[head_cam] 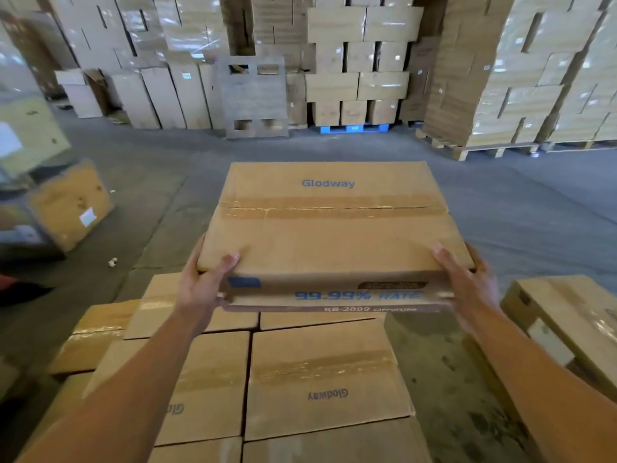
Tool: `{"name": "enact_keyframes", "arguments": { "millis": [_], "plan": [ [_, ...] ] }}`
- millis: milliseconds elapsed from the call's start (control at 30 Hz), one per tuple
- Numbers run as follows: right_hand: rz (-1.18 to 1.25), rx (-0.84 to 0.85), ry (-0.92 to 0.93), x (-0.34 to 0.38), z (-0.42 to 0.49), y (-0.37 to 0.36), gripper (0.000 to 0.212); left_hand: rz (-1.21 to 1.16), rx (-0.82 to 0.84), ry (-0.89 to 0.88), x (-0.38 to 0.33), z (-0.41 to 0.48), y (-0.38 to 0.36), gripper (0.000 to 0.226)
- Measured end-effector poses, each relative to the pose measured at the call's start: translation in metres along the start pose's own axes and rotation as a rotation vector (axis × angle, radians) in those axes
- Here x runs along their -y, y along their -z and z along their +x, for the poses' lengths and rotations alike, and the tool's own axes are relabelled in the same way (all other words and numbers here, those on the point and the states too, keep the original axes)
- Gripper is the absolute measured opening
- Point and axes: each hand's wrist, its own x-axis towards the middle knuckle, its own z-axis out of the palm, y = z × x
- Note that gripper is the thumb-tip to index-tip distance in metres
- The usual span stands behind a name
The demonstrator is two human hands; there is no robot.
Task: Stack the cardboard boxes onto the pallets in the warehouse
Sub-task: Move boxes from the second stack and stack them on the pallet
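Observation:
I hold a taped cardboard box (334, 235) printed "Glodway" out in front of me, above a stack of similar boxes (320, 375). My left hand (207, 282) grips its near left corner, thumb on top. My right hand (467, 279) grips the near right corner, fingers around the side. The held box hovers over the far part of the stack and hides the boxes beneath it. The pallet under the stack is hidden.
Another box (567, 325) sits low at the right, and a tilted box (70, 205) lies at the left. Bare concrete floor (517, 202) stretches ahead. Wrapped box stacks on wooden pallets (474, 150) and a blue pallet (354, 128) line the back. An upright grey pallet (253, 98) leans there.

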Motion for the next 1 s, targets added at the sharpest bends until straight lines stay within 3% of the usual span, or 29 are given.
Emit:
{"name": "enact_keyframes", "arguments": {
  "millis": [133, 333, 600, 700, 800, 833, 1000],
  "plan": [
    [-0.048, 0.048, -0.001, -0.037, 0.034, -0.076, 0.029, -0.011, -0.058, 0.048, 0.036, 0.071, 0.039, 0.04],
    [-0.11, 0.075, -0.034, -0.113, 0.07, -0.166, 0.033, 0.0, -0.177, 0.149, 0.113, 0.135, 0.102, 0.064],
    [-0.15, 0.054, -0.133, -0.226, 0.113, -0.232, 0.024, -0.002, -0.227, 0.206, 0.203, 0.206, 0.134, 0.051],
    [-0.099, 0.087, -0.152, -0.261, 0.126, -0.25, 0.038, 0.02, -0.224, 0.196, 0.237, 0.234, 0.142, 0.042],
    [-0.075, 0.105, -0.179, -0.282, 0.135, -0.267, 0.088, 0.028, -0.241, 0.196, 0.266, 0.257, 0.152, 0.051],
    [-0.063, 0.102, -0.179, -0.289, 0.14, -0.271, 0.095, 0.03, -0.253, 0.193, 0.274, 0.263, 0.154, 0.055],
    [-0.082, 0.052, -0.238, -0.316, 0.153, -0.289, 0.082, 0.048, -0.272, 0.193, 0.297, 0.28, 0.158, 0.064]
  ]
}}
